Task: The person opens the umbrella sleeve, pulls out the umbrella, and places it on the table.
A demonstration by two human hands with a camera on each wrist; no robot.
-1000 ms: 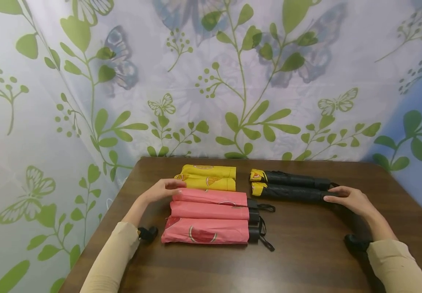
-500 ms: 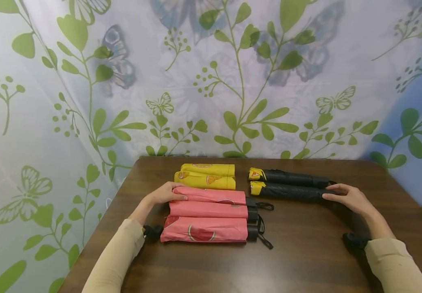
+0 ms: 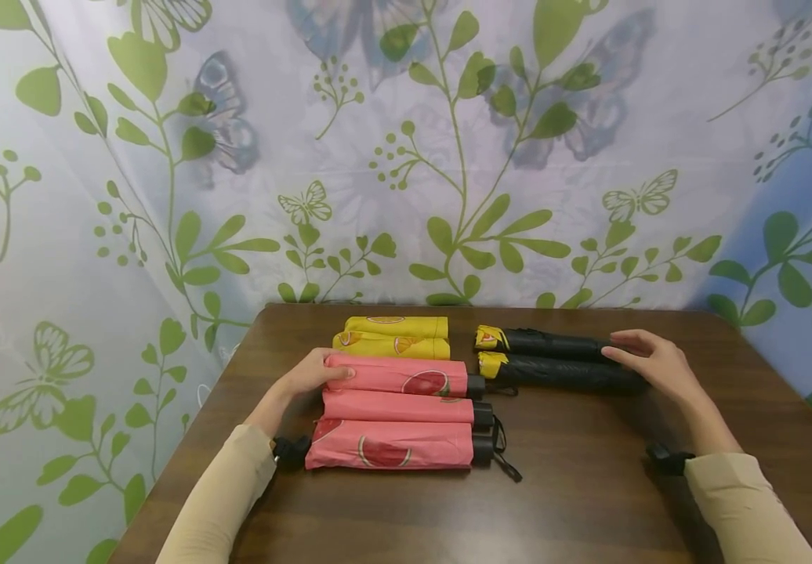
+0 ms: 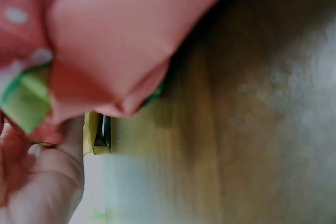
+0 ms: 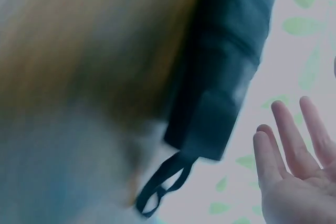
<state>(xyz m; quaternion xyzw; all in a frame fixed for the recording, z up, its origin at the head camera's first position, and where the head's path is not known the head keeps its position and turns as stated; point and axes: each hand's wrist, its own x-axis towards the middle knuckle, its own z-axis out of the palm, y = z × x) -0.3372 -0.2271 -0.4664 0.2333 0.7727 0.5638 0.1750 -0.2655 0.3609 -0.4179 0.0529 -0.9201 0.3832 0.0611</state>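
Observation:
Three folded pink watermelon-print umbrellas lie side by side, with black handles toward the right. My left hand (image 3: 310, 372) grips the left end of the farthest pink umbrella (image 3: 378, 374), thumb on its near side. In the left wrist view, pink fabric (image 4: 110, 30) fills the upper left, above the hand (image 4: 47, 182). The middle pink umbrella (image 3: 392, 406) and the nearest one (image 3: 420, 444) lie in front of it. My right hand (image 3: 656, 368) hovers over the handle ends of two black umbrellas. In the right wrist view, its fingers (image 5: 294, 145) are spread, apart from a black umbrella (image 5: 220, 72).
Two yellow orange-print umbrellas (image 3: 392, 346) lie behind the pink ones. To the right are the far black umbrella (image 3: 554, 343) and the near black one (image 3: 568, 374), with yellow tips. The brown table (image 3: 519, 509) backs onto a leaf-patterned cloth (image 3: 413, 196).
My left hand has come down from above the farthest pink umbrella and taken its end; the umbrella has rolled, showing more watermelon print. My right hand has lifted off the near black umbrella's handle.

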